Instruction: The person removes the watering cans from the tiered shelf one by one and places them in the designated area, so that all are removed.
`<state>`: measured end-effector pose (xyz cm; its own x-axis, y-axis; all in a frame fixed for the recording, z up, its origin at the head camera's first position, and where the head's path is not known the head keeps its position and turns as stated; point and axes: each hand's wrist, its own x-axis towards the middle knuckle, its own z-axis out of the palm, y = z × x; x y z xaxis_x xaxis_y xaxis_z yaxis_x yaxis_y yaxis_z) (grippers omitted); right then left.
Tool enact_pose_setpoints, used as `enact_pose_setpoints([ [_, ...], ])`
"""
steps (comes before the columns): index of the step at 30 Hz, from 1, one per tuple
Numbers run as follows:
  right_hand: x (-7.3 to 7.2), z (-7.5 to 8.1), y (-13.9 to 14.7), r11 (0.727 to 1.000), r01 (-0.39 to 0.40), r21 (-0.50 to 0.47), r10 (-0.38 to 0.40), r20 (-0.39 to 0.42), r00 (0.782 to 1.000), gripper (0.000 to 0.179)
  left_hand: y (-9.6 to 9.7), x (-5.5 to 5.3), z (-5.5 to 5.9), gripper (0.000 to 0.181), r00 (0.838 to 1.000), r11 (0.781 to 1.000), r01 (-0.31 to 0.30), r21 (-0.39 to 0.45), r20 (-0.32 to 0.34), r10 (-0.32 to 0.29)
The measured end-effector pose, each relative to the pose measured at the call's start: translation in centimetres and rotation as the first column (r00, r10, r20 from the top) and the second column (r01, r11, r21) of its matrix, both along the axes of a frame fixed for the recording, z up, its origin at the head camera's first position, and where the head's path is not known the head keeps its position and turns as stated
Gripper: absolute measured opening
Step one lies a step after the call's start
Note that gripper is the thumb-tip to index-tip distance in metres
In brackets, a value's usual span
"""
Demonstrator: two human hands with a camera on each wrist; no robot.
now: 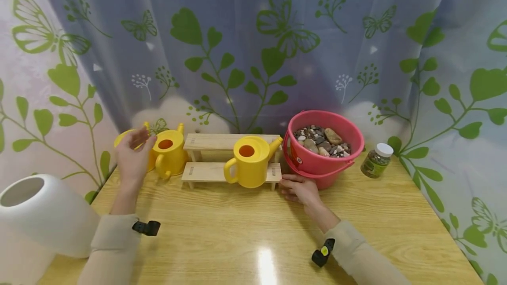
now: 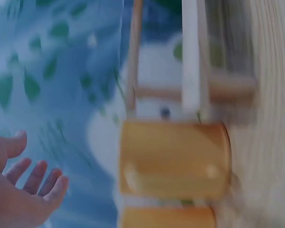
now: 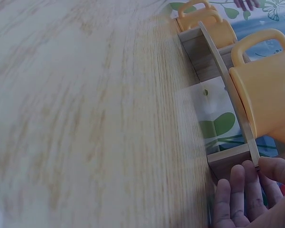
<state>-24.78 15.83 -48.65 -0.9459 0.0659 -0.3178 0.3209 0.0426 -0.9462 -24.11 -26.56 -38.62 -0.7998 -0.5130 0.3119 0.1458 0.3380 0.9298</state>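
Note:
My left hand (image 1: pixel 134 155) is raised in front of the left yellow watering can (image 1: pixel 123 137), fingers loosely spread, holding nothing. In the left wrist view the left hand (image 2: pixel 28 187) appears apart from the cans. Another yellow watering can (image 1: pixel 172 155) stands beside the first. A third yellow watering can (image 1: pixel 253 166) sits on the lower tier of a two-step wooden stand (image 1: pixel 206 172), spout to the right. My right hand (image 1: pixel 303 191) pinches the right end of that lower tier, thumb and fingers at its corner (image 3: pixel 254 159).
A pink bucket (image 1: pixel 322 164) of mixed stones stands right behind my right hand. Farther right is a jar with a white lid (image 1: pixel 377 160). A large white vase (image 1: pixel 51 214) stands by my left forearm. A patterned curtain (image 1: pixel 237 47) hangs behind the wooden table (image 1: pixel 222 232).

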Motion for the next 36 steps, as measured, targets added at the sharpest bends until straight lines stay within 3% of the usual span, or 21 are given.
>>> enact_pose_setpoints([
  [4,0.0,0.0,0.0,1.000,0.000,0.000,0.000,0.000,1.000,0.032,3.6,0.6,0.7,0.040,0.981,0.978,0.195,-0.079,0.004,-0.196],
  [7,0.1,0.1,0.0,1.000,-0.002,0.001,0.002,-0.003,1.000,0.032,6.0,1.0,0.2,0.040,0.944,0.935,0.331,-0.125,0.046,-0.328],
  [9,0.2,0.1,0.0,1.000,-0.004,-0.004,0.004,-0.008,1.000,0.033,7.4,1.3,-0.5,0.040,0.910,0.900,0.414,-0.140,0.087,-0.405],
  [14,0.2,-0.1,0.0,1.000,-0.001,-0.006,0.001,-0.017,1.000,0.032,10.0,2.0,-2.2,0.042,0.831,0.821,0.554,-0.136,0.157,-0.534],
  [18,0.3,0.0,-0.1,1.000,0.006,0.003,-0.006,-0.025,1.000,0.031,11.1,2.2,-3.3,0.039,0.791,0.785,0.607,-0.124,0.186,-0.583],
  [21,0.4,0.2,-0.1,1.000,0.008,0.004,-0.008,-0.036,0.999,0.032,11.6,2.2,-4.0,0.038,0.783,0.770,0.620,-0.152,0.194,-0.592],
  [24,0.6,0.2,-0.2,1.000,0.013,0.006,-0.013,-0.045,0.999,0.033,11.9,2.1,-4.4,0.037,0.784,0.761,0.620,-0.192,0.195,-0.590],
  [36,0.6,0.3,-0.3,1.000,0.010,0.005,-0.010,-0.043,0.999,0.034,12.3,2.1,-4.8,0.024,0.803,0.781,0.594,-0.194,0.197,-0.562],
])
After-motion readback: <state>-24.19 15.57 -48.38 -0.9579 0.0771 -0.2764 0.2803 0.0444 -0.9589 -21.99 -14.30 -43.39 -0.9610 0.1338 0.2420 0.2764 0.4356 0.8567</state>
